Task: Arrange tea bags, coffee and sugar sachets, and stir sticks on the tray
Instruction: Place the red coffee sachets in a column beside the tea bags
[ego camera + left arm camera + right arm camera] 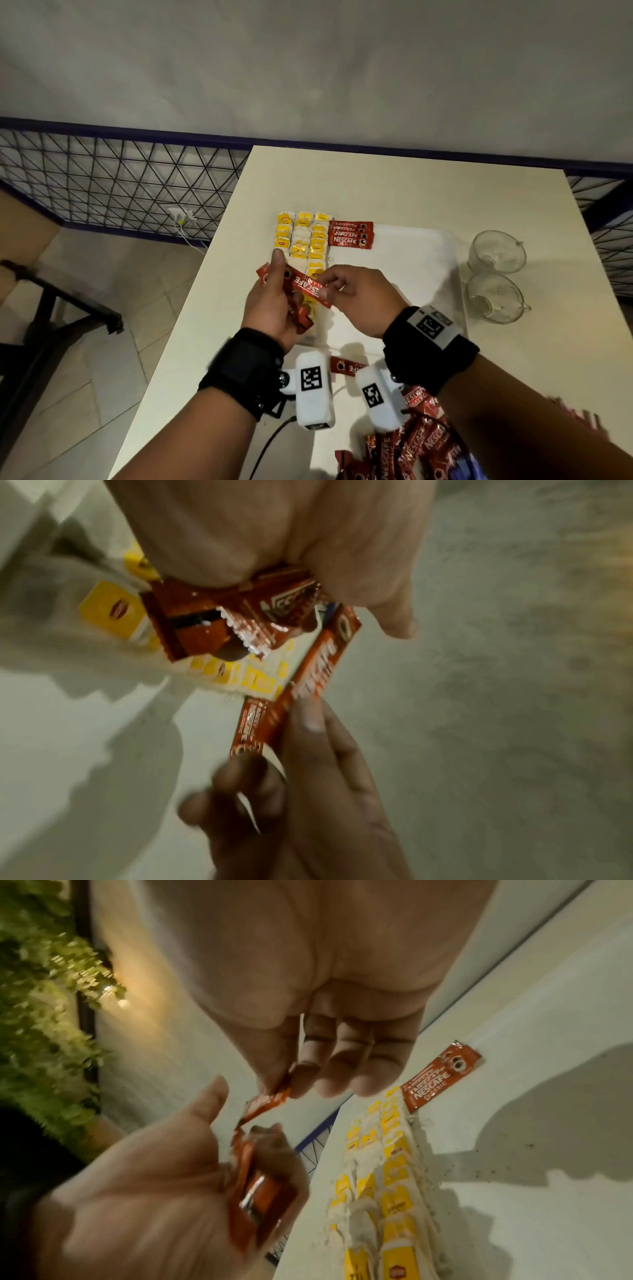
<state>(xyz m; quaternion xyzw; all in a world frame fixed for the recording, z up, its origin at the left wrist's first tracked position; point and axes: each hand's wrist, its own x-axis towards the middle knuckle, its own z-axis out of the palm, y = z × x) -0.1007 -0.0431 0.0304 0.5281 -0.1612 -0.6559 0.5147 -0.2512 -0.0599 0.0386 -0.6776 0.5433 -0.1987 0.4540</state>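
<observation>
My left hand grips a bunch of red Nescafe coffee sachets above the near left part of the white tray. My right hand pinches the end of one coffee sachet that sticks out of the bunch. In the right wrist view the pinched sachet runs down into the bunch. Yellow tea bags lie in three rows on the tray's left side. A short stack of coffee sachets lies next to them at the far end.
Two glass cups stand on the cream table right of the tray. A pile of coffee sachets lies at the near edge under my right forearm. One loose sachet lies between my wrists.
</observation>
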